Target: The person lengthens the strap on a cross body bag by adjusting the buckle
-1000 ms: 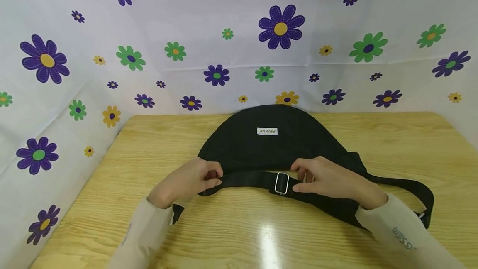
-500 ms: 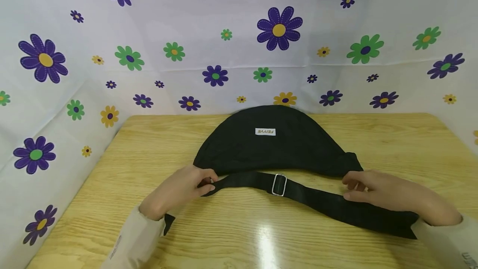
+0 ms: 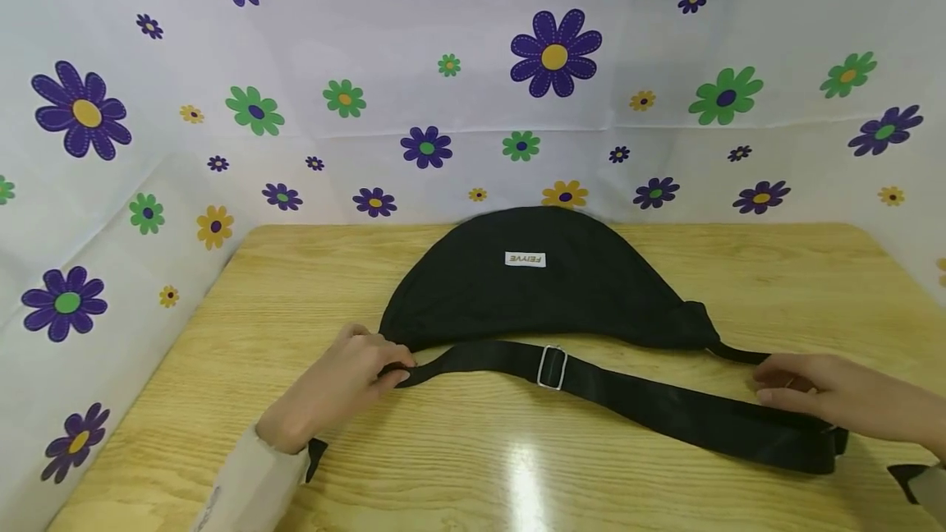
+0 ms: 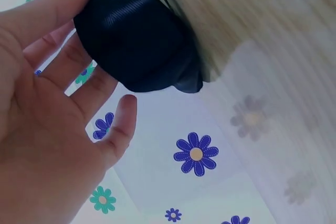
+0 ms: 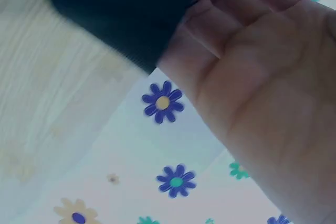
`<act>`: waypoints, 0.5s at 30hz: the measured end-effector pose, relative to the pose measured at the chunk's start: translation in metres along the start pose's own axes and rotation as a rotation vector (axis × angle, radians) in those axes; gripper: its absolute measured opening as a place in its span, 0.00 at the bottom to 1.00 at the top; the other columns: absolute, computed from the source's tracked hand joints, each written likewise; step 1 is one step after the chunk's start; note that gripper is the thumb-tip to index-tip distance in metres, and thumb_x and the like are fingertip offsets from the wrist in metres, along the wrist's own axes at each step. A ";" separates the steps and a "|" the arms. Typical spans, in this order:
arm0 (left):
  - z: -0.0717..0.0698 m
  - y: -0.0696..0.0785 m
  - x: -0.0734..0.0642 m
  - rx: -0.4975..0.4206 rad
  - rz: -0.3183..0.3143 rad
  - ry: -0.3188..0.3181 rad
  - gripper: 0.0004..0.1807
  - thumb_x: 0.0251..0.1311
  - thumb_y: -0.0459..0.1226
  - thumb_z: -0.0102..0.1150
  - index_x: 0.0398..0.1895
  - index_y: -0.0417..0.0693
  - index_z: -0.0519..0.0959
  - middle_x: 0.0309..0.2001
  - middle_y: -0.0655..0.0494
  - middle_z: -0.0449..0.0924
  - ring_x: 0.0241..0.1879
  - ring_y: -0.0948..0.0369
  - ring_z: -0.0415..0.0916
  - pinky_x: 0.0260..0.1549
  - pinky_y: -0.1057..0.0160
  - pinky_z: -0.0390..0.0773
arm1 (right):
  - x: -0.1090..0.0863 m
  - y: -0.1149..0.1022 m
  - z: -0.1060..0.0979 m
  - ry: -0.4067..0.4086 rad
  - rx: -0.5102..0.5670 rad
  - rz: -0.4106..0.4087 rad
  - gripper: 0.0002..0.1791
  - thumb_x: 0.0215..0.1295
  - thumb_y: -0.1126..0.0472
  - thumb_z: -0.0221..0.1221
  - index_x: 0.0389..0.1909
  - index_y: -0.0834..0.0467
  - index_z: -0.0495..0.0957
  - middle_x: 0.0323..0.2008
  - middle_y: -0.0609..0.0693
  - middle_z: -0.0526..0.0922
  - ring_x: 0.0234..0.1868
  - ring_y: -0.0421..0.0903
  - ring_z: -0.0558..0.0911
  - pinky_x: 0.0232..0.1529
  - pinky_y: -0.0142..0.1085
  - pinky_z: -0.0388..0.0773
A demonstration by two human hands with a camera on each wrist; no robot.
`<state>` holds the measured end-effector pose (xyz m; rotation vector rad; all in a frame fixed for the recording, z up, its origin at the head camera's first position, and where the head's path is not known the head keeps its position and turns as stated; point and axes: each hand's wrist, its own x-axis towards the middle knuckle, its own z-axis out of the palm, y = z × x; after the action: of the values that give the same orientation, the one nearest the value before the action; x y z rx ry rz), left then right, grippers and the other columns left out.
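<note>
A black half-moon bag [image 3: 532, 294] with a small white label lies flat on the wooden table. Its long black strap [image 3: 650, 405] runs along the front, with a silver slider buckle [image 3: 551, 367] near the middle. At the bag's left corner, my left hand [image 3: 336, 388] pinches the strap between thumb and fingers. Beyond the right corner, my right hand [image 3: 835, 392] holds the strap with curled fingers, close to where it folds back. In the right wrist view, the dark strap [image 5: 121, 14] hides the right fingertips. Black webbing [image 4: 136, 35] covers the left fingertips in the left wrist view.
The wooden table [image 3: 436, 466] reaches back to a white flower-printed cloth [image 3: 458, 105], which also hangs along the left and right sides. Dark wristbands show at both sleeves.
My right hand has slid far to the right along the strap, from beside the buckle to the folded end. My left hand has shifted slightly left, still pinching. The bag stays nearly in place.
</note>
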<state>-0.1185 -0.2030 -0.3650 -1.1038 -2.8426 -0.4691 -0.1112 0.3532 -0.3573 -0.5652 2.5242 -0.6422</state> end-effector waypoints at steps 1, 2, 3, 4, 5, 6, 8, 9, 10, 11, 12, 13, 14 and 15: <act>0.000 -0.001 -0.001 0.003 -0.001 -0.002 0.07 0.62 0.30 0.69 0.42 0.46 0.87 0.40 0.58 0.88 0.38 0.61 0.83 0.52 0.46 0.71 | -0.001 0.003 0.000 0.011 -0.006 0.013 0.17 0.78 0.60 0.54 0.52 0.71 0.78 0.47 0.54 0.83 0.40 0.35 0.81 0.36 0.34 0.80; -0.001 -0.002 -0.002 0.004 -0.002 -0.004 0.07 0.62 0.30 0.68 0.42 0.46 0.88 0.40 0.58 0.88 0.39 0.60 0.83 0.52 0.47 0.72 | -0.003 0.006 0.000 0.022 -0.012 0.023 0.16 0.78 0.60 0.54 0.52 0.71 0.78 0.47 0.53 0.83 0.39 0.35 0.81 0.36 0.34 0.80; -0.001 -0.002 -0.002 0.008 0.002 -0.004 0.07 0.62 0.30 0.68 0.42 0.46 0.88 0.41 0.58 0.88 0.39 0.60 0.83 0.51 0.47 0.73 | -0.004 0.008 0.000 0.033 -0.018 0.026 0.16 0.78 0.60 0.54 0.52 0.70 0.78 0.46 0.52 0.83 0.39 0.34 0.81 0.35 0.34 0.80; -0.001 -0.003 -0.003 0.006 0.009 -0.001 0.07 0.62 0.29 0.69 0.42 0.46 0.88 0.41 0.58 0.88 0.39 0.61 0.83 0.50 0.49 0.75 | -0.006 0.009 0.000 0.047 -0.032 0.018 0.15 0.78 0.61 0.54 0.50 0.70 0.79 0.45 0.51 0.83 0.36 0.32 0.80 0.33 0.34 0.79; -0.002 -0.004 -0.004 0.001 0.017 0.000 0.07 0.61 0.28 0.68 0.41 0.45 0.88 0.40 0.58 0.88 0.38 0.61 0.83 0.48 0.52 0.77 | -0.007 0.009 -0.001 0.069 -0.059 0.014 0.13 0.78 0.62 0.53 0.48 0.68 0.80 0.42 0.48 0.83 0.34 0.31 0.78 0.31 0.33 0.77; -0.002 -0.005 -0.004 -0.001 0.026 0.003 0.07 0.61 0.28 0.68 0.41 0.45 0.88 0.40 0.57 0.88 0.37 0.61 0.83 0.45 0.55 0.79 | -0.007 0.009 -0.001 0.092 -0.085 0.011 0.11 0.78 0.62 0.54 0.45 0.66 0.82 0.40 0.46 0.83 0.32 0.30 0.76 0.30 0.33 0.75; -0.002 -0.007 -0.006 0.002 0.051 0.017 0.07 0.60 0.26 0.69 0.39 0.44 0.88 0.38 0.57 0.88 0.35 0.62 0.83 0.39 0.59 0.81 | -0.008 0.009 0.001 0.141 -0.139 0.007 0.10 0.77 0.65 0.54 0.38 0.61 0.83 0.32 0.42 0.79 0.27 0.31 0.71 0.26 0.33 0.69; -0.002 -0.008 -0.007 0.005 0.065 0.025 0.08 0.59 0.25 0.69 0.38 0.44 0.88 0.37 0.56 0.88 0.34 0.62 0.83 0.36 0.61 0.81 | -0.008 0.009 0.001 0.166 -0.169 0.016 0.10 0.76 0.66 0.54 0.34 0.59 0.82 0.28 0.41 0.76 0.25 0.31 0.67 0.26 0.33 0.66; -0.002 -0.009 -0.008 0.010 0.076 0.031 0.08 0.58 0.25 0.69 0.37 0.43 0.88 0.36 0.56 0.88 0.33 0.62 0.83 0.35 0.61 0.82 | -0.008 0.009 0.002 0.196 -0.204 0.026 0.12 0.75 0.67 0.55 0.30 0.56 0.81 0.25 0.40 0.73 0.23 0.32 0.64 0.25 0.33 0.63; -0.002 -0.010 -0.009 0.024 0.081 0.036 0.08 0.58 0.25 0.69 0.37 0.44 0.88 0.36 0.56 0.87 0.33 0.62 0.82 0.36 0.60 0.81 | -0.008 0.010 0.002 0.220 -0.230 0.043 0.14 0.75 0.67 0.55 0.28 0.54 0.80 0.23 0.40 0.70 0.23 0.33 0.63 0.26 0.33 0.62; -0.002 -0.010 -0.010 0.040 0.083 0.040 0.08 0.57 0.25 0.70 0.36 0.44 0.88 0.36 0.57 0.87 0.33 0.62 0.82 0.37 0.58 0.81 | -0.008 0.010 0.003 0.240 -0.249 0.062 0.15 0.75 0.68 0.56 0.25 0.53 0.78 0.21 0.41 0.68 0.22 0.34 0.62 0.26 0.34 0.61; -0.003 -0.011 -0.011 0.051 0.084 0.045 0.08 0.56 0.25 0.71 0.35 0.45 0.88 0.35 0.57 0.87 0.33 0.62 0.82 0.38 0.57 0.81 | -0.008 0.010 0.003 0.258 -0.263 0.079 0.17 0.75 0.68 0.56 0.23 0.53 0.75 0.19 0.42 0.65 0.21 0.34 0.61 0.26 0.34 0.60; -0.003 -0.011 -0.012 0.059 0.082 0.047 0.08 0.55 0.25 0.71 0.35 0.45 0.88 0.35 0.58 0.87 0.32 0.63 0.82 0.39 0.55 0.81 | -0.008 0.011 0.003 0.275 -0.276 0.095 0.18 0.75 0.68 0.55 0.22 0.52 0.74 0.18 0.42 0.64 0.20 0.35 0.61 0.26 0.34 0.60; -0.003 -0.012 -0.013 0.065 0.078 0.046 0.08 0.55 0.26 0.72 0.34 0.46 0.88 0.35 0.58 0.87 0.32 0.63 0.82 0.40 0.54 0.80 | -0.008 0.011 0.002 0.282 -0.281 0.117 0.18 0.76 0.67 0.54 0.22 0.54 0.75 0.18 0.43 0.64 0.20 0.36 0.61 0.26 0.34 0.61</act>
<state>-0.1165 -0.2207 -0.3668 -1.1705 -2.7430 -0.3884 -0.1067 0.3655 -0.3625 -0.4425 2.9136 -0.3457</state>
